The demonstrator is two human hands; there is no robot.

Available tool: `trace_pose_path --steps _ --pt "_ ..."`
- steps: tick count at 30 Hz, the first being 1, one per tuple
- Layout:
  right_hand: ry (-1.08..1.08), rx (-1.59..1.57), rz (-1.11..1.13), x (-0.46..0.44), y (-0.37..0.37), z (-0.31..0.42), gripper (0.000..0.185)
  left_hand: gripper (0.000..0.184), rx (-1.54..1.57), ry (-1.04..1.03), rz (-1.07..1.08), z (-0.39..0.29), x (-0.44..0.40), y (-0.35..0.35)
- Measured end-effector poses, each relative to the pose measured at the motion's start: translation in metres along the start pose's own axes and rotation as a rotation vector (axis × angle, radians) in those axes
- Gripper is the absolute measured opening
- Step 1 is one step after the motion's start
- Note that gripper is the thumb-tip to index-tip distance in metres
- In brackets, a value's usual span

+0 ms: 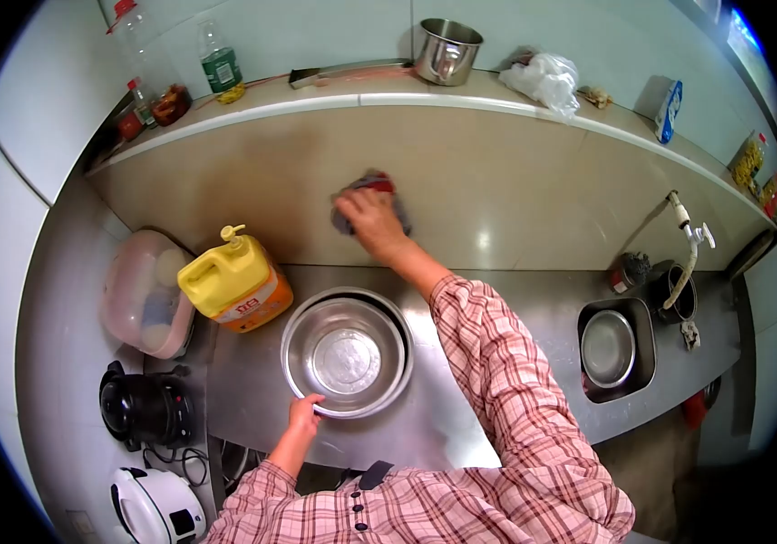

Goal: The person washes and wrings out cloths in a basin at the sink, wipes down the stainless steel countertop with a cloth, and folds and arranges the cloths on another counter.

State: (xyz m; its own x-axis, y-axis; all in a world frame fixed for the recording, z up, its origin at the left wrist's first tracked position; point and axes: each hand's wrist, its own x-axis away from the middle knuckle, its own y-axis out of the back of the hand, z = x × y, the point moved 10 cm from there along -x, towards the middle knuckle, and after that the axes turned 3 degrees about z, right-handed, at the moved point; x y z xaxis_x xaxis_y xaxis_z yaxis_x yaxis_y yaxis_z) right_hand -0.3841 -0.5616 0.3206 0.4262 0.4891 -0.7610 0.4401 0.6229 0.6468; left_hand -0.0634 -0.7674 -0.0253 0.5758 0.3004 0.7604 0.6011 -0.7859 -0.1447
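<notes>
My right hand (372,218) presses a dark cloth (345,220) with a red patch against the tiled wall panel (497,181) below the shelf. Its fingers are bent over the cloth, and the hand is slightly blurred. Down on the steel counter (443,417), my left hand (305,412) grips the near rim of a metal basin (316,319), with the thumb over the edge. A second, slightly larger basin shows around it, so the two look nested. Beside them stands a yellow pump jug (212,281) with an orange label.
At right, a sink (645,349) holds a metal bowl (608,349) near a tap (697,236). A pink-lidded container (139,290), a black cooker (144,408) and a white appliance (157,508) line the left. A metal cup (447,53) and bottles stand on the shelf (343,98).
</notes>
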Motion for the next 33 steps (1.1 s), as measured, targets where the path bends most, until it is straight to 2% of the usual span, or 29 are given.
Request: trace_pose_path --steps 3,6,11,12,13,16,19,23,25,27,29,30,33 --pt "0.181 -0.08 0.102 -0.052 -0.014 0.043 0.031 0.02 -0.006 0.03 0.012 0.004 0.015 0.006" --pt "0.25 0.097 0.153 -0.085 -0.031 0.064 0.038 0.024 -0.003 0.049 0.02 -0.002 0.029 -0.003" --pt "0.434 0.377 0.384 -0.008 -0.074 0.053 0.047 0.026 0.009 0.032 0.046 -0.006 0.024 -0.005" --pt "0.425 0.387 0.409 0.019 -0.073 0.045 0.047 0.025 -0.106 0.059 0.041 -0.007 0.025 -0.001" --pt "0.407 0.398 0.44 0.049 -0.072 0.037 0.048 0.023 -0.068 0.04 0.045 -0.007 0.024 0.001" --pt "0.163 0.274 0.525 0.159 -0.104 -0.017 0.049 0.022 0.014 0.038 0.049 0.002 0.007 0.004" --pt "-0.13 0.21 0.599 0.232 -0.061 -0.049 0.047 0.025 -0.03 0.077 0.019 0.002 0.001 0.008" --pt "-0.606 0.159 0.49 0.265 -0.029 -0.095 0.036 0.022 -0.01 0.047 0.038 -0.01 -0.004 -0.006" --pt "-0.793 0.136 0.354 0.263 0.005 -0.087 0.037 0.017 0.027 0.043 0.028 -0.012 -0.014 -0.015" --pt "-0.693 0.085 0.494 0.278 -0.019 -0.059 0.046 0.016 0.067 0.027 0.013 -0.021 -0.01 -0.037" --pt "-0.485 -0.029 0.529 0.291 -0.023 -0.013 0.054 0.016 0.096 0.019 0.022 -0.022 -0.018 -0.051" --pt "-0.435 -0.054 0.471 0.292 -0.015 -0.006 0.056 0.016 0.099 0.014 0.016 -0.025 -0.017 -0.059" --pt "-0.463 -0.007 0.482 0.295 -0.021 -0.037 0.042 0.017 0.132 0.032 -0.007 -0.021 -0.029 -0.067"
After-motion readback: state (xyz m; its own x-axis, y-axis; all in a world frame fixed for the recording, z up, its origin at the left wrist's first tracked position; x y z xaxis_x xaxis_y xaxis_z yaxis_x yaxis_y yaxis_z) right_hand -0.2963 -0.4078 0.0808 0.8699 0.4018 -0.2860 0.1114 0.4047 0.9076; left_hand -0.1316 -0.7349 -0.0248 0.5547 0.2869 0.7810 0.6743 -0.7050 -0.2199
